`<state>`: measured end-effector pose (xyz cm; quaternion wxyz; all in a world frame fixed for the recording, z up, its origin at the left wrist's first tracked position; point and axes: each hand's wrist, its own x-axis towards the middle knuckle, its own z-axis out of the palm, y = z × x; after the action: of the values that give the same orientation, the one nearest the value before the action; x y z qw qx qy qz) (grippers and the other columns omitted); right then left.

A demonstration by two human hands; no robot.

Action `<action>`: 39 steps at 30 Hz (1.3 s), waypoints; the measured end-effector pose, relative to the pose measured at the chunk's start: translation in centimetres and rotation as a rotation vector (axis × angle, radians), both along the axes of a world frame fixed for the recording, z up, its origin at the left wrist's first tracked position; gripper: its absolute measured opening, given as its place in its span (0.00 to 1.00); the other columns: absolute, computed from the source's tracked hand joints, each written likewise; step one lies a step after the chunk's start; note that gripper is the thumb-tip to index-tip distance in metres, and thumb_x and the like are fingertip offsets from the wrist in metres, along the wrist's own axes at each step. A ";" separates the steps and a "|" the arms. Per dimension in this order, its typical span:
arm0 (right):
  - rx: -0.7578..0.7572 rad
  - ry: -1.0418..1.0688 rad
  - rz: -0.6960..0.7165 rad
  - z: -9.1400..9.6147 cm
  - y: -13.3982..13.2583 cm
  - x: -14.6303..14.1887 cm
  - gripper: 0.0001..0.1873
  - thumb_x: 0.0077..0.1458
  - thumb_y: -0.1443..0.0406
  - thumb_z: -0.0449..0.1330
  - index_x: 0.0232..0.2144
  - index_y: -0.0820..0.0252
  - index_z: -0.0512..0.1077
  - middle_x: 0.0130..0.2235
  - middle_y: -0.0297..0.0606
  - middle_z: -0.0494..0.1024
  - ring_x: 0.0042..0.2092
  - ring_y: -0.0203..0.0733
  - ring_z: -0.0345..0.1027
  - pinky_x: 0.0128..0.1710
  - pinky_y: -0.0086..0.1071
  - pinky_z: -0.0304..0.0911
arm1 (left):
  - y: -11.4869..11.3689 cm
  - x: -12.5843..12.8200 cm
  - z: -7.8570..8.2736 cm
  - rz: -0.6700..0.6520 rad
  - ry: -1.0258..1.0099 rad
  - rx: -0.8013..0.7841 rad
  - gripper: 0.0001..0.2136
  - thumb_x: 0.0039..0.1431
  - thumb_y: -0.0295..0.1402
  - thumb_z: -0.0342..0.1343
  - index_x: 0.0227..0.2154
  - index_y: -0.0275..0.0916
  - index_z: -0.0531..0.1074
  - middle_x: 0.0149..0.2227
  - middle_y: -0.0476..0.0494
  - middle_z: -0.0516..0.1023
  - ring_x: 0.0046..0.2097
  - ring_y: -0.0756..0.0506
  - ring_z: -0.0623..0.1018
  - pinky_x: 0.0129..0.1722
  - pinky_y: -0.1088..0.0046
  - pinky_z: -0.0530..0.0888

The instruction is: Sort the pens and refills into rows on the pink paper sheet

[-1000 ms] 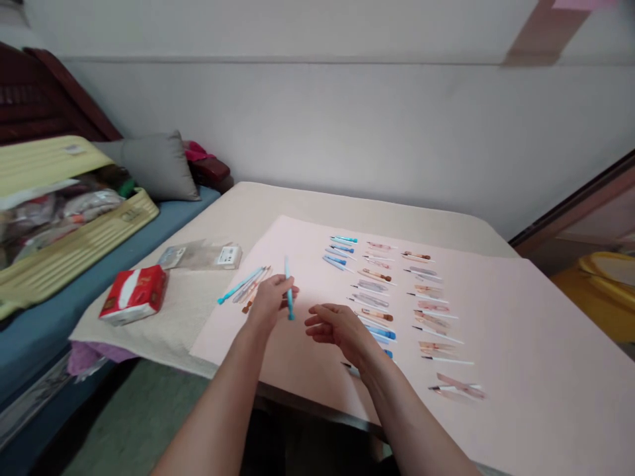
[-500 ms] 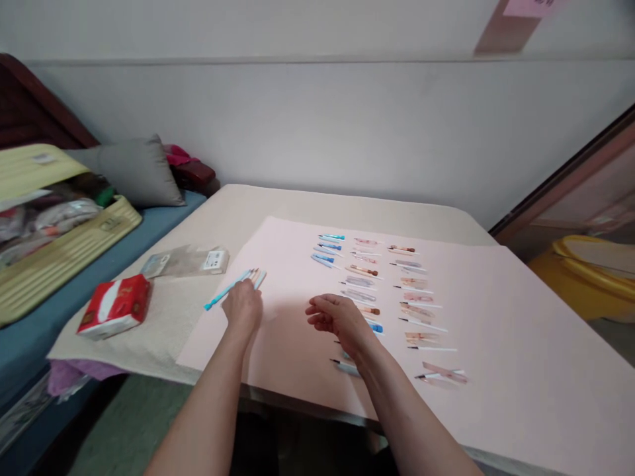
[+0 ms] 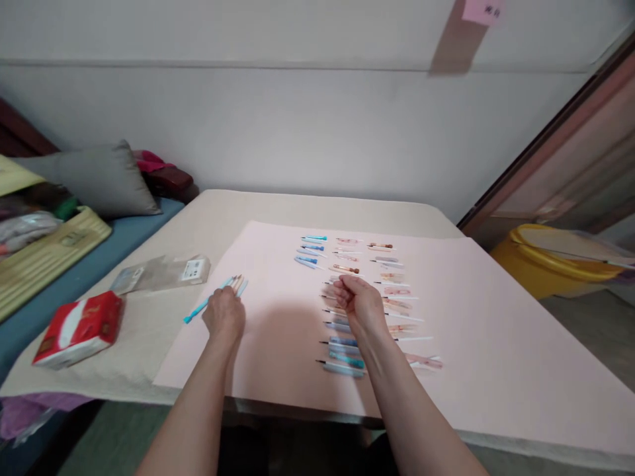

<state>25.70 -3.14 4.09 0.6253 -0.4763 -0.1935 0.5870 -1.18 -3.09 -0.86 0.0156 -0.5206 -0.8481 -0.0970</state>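
My left hand (image 3: 225,313) is closed round a small bunch of slim pens (image 3: 239,284), light blue and tan, low over the left part of the pink sheet (image 3: 278,360). A bright blue end sticks out to the left; the palm hides the rest. Over the rows of pens at the middle, my right hand (image 3: 362,301) hovers with loosely curled fingers, and I see nothing held in it. Near its fingertips lies a brown-ended pen (image 3: 344,269). Blue pens (image 3: 313,248) lie behind, and teal and blue ones (image 3: 344,360) in front, partly covered by my right forearm.
Pink and white pens (image 3: 397,291) form another column at the right. Left of the sheet are a clear plastic bag (image 3: 169,272) and a red tissue pack (image 3: 79,328). A yellow tub (image 3: 533,264) stands beyond the table's right side; a grey cushion (image 3: 94,178) lies at the left.
My right hand has moved right and away from me, over the rows of pens, its fingers drawn closer together. My left hand keeps its bunch. The view has turned slightly right.
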 end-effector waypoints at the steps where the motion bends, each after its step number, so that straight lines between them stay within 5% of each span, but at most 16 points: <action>1: 0.008 -0.017 -0.034 0.1 0.2 0.4 0.09 0.38 0.66 0.64 0.27 0.64 0.71 0.24 0.35 0.75 0.22 0.32 0.67 0.18 0.22 0.60 | 0.0 0.0 0.1 0.003 -0.006 -0.002 0.08 0.54 0.33 0.47 0.33 0.39 0.70 0.37 0.38 0.72 0.40 0.38 0.73 0.30 0.65 0.66; 7: 0.087 -0.401 -0.020 -0.7 1.1 1.0 0.07 0.40 0.63 0.60 0.23 0.62 0.70 0.21 0.32 0.72 0.19 0.31 0.61 0.16 0.23 0.52 | 0.2 1.4 2.4 -0.025 -0.145 0.068 0.09 0.53 0.37 0.49 0.32 0.40 0.70 0.36 0.40 0.73 0.38 0.40 0.73 0.29 0.68 0.63; 12: 0.203 -1.019 0.103 -2.3 1.2 0.0 0.09 0.48 0.63 0.52 0.25 0.60 0.71 0.20 0.30 0.71 0.23 0.35 0.64 0.26 0.27 0.58 | -0.3 5.0 4.2 -0.197 -0.526 0.215 0.08 0.52 0.38 0.49 0.26 0.41 0.70 0.27 0.48 0.73 0.32 0.46 0.72 0.30 0.72 0.63; 17: 0.084 -1.643 0.317 -2.9 2.7 -1.7 0.15 0.55 0.65 0.46 0.31 0.57 0.73 0.31 0.35 0.77 0.34 0.37 0.69 0.31 0.26 0.57 | -0.6 7.0 4.6 -0.248 -0.785 0.229 0.07 0.50 0.35 0.50 0.24 0.40 0.70 0.25 0.49 0.74 0.30 0.47 0.72 0.30 0.74 0.63; 26: 0.004 -2.001 0.515 -2.8 9.7 -4.6 0.14 0.56 0.69 0.48 0.37 0.66 0.73 0.41 0.51 0.73 0.42 0.45 0.67 0.37 0.33 0.57 | 0.1 6.1 4.6 -0.258 -0.790 0.182 0.07 0.51 0.34 0.49 0.22 0.41 0.69 0.23 0.48 0.73 0.29 0.47 0.71 0.30 0.73 0.63; 39: 0.105 -2.081 0.667 -3.6 10.0 -4.7 0.16 0.58 0.67 0.46 0.41 0.66 0.71 0.44 0.54 0.72 0.46 0.49 0.65 0.42 0.38 0.55 | 1.0 5.9 4.4 -0.242 -0.825 0.161 0.08 0.51 0.34 0.50 0.22 0.39 0.70 0.23 0.48 0.74 0.28 0.48 0.71 0.30 0.73 0.63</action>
<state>20.98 6.88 0.52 -0.0152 -0.6356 -0.7713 0.0282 4.76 -2.11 3.59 -0.2953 -0.5311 -0.7060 -0.3637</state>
